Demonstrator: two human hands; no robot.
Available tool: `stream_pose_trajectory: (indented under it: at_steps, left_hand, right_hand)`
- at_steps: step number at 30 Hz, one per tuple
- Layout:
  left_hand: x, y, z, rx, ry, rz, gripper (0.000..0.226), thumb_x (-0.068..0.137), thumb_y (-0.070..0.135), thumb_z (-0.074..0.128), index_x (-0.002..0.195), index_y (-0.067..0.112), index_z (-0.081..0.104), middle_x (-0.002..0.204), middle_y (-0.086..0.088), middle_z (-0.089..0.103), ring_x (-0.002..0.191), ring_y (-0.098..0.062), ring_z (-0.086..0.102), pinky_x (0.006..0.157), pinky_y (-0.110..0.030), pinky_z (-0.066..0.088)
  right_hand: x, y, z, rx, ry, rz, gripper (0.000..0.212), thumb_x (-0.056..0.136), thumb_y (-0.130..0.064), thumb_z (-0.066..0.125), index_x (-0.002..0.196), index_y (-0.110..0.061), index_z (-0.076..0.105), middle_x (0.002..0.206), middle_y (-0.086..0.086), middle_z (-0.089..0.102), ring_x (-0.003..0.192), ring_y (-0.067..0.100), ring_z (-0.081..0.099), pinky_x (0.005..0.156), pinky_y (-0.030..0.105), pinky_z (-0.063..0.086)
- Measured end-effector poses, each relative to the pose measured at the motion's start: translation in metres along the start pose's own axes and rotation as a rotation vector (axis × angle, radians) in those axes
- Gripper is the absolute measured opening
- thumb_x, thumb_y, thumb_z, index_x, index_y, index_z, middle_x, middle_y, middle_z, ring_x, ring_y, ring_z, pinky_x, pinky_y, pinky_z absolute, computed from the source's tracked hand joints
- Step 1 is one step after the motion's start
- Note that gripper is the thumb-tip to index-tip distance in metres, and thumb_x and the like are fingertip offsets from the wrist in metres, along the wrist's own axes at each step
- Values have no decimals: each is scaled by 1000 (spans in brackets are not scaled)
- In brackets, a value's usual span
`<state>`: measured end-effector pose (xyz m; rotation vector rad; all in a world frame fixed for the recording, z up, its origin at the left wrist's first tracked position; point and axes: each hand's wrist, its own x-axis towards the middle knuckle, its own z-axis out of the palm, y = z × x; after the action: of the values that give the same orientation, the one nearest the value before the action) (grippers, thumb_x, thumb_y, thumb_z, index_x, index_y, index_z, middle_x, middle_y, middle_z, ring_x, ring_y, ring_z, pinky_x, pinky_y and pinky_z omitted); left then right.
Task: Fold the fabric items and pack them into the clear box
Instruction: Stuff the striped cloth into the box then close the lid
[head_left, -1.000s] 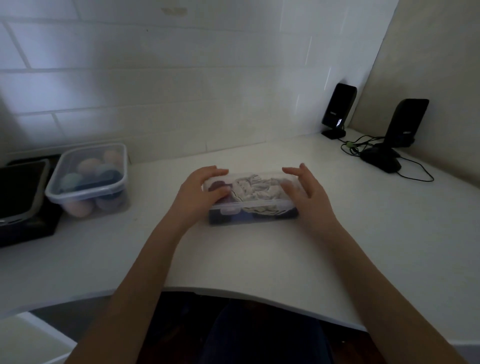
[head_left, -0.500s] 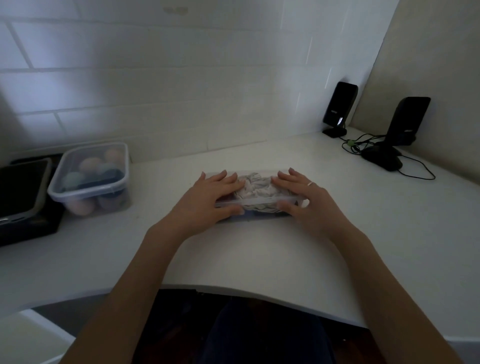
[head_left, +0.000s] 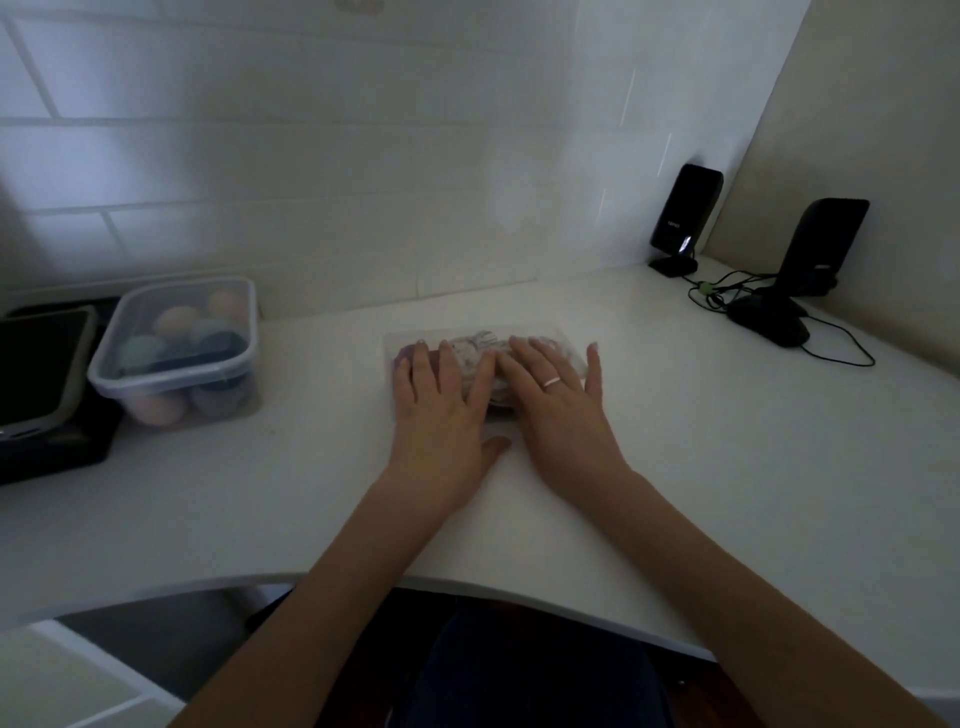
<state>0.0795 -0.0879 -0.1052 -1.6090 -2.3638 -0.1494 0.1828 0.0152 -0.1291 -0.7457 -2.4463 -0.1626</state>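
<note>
A small clear box (head_left: 395, 343) with its lid on lies on the white desk (head_left: 675, 441) in front of me. Through the lid I see patterned light fabric (head_left: 480, 345) and a dark purple piece (head_left: 408, 354) at the left end. My left hand (head_left: 441, 395) lies flat on the left part of the lid, fingers spread. My right hand (head_left: 558, 389), with a ring on one finger, lies flat on the right part. Both palms cover most of the box, so its front wall is hidden.
A larger lidded clear tub (head_left: 182, 348) of coloured round items stands at the left, next to a dark tablet-like device (head_left: 39, 364). Two black speakers (head_left: 685, 213) (head_left: 826, 244), a black mouse (head_left: 769, 325) and cables sit at the back right. The desk's curved front edge is near me.
My hands went from holding the box's two ends to lying flat on top of its lid, sliding toward the middle. The view has tilted further down.
</note>
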Motion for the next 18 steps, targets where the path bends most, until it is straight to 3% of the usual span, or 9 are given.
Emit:
stream_pose_trajectory:
  at_steps: [3, 8, 13, 18]
  left_hand:
    - [6, -17, 4, 19, -33, -41, 82, 89, 62, 33, 150, 21, -3, 156, -21, 7, 143, -44, 4, 116, -55, 0]
    - [24, -52, 4, 7, -96, -201, 90, 83, 69, 36, 149, 17, 7, 157, -20, 5, 142, -44, 3, 116, -55, 0]
    - [46, -81, 7, 46, -162, -301, 91, 83, 67, 37, 149, 12, 7, 155, -25, 4, 142, -46, 3, 114, -56, -3]
    - [60, -105, 12, 59, -166, -321, 88, 85, 65, 35, 149, 12, 7, 155, -24, 4, 141, -46, 5, 116, -54, 1]
  right_hand:
    - [18, -15, 10, 53, -21, 11, 45, 91, -32, 33, 131, -23, 53, 138, 5, 54, 130, 24, 48, 110, 57, 23]
    - [58, -45, 36, 165, -28, 14, 44, 91, -31, 31, 130, -29, 52, 140, -1, 53, 133, 18, 44, 112, 48, 16]
    - [94, -67, 56, 211, -34, 1, 55, 85, -32, 22, 130, -28, 54, 139, -1, 53, 132, 17, 45, 113, 47, 14]
    - [116, -78, 76, 226, -19, -13, 52, 89, -36, 22, 130, -30, 54, 139, -2, 53, 132, 17, 44, 113, 44, 12]
